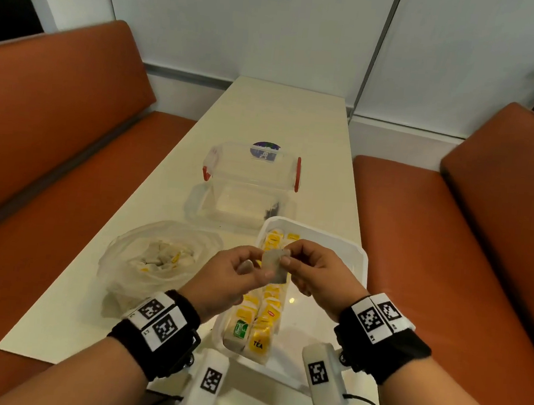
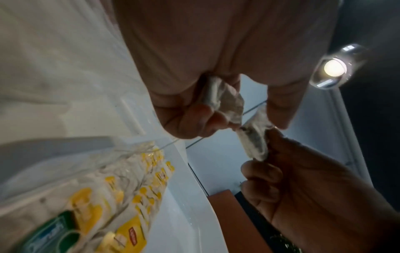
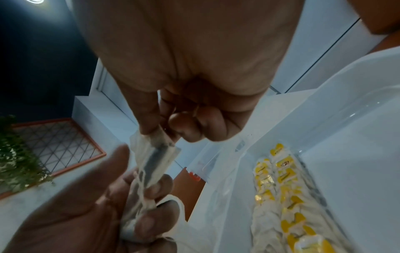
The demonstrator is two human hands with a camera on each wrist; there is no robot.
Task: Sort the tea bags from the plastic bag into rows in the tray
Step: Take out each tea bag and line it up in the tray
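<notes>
Above the tray, both hands hold a pale tea bag (image 1: pixel 274 265) between them. My left hand (image 1: pixel 261 264) pinches its lower left side, and my right hand (image 1: pixel 286 256) pinches its top right corner. In the left wrist view this tea bag (image 2: pixel 254 137) hangs between the two hands, and a second crumpled tea bag (image 2: pixel 223 99) sits in the left hand's curled fingers. The white tray (image 1: pixel 362 255) holds rows of yellow-tagged tea bags (image 1: pixel 262 319) along its left side. The clear plastic bag (image 1: pixel 159 257) with several tea bags lies to the left of the tray.
A clear storage box (image 1: pixel 252 168) with red latches stands behind the tray, its lid (image 1: pixel 199 209) flat in front of it. The narrow cream table (image 1: pixel 284 112) runs between two orange benches (image 1: pixel 55 116) (image 1: pixel 451 239). The tray's right half is bare.
</notes>
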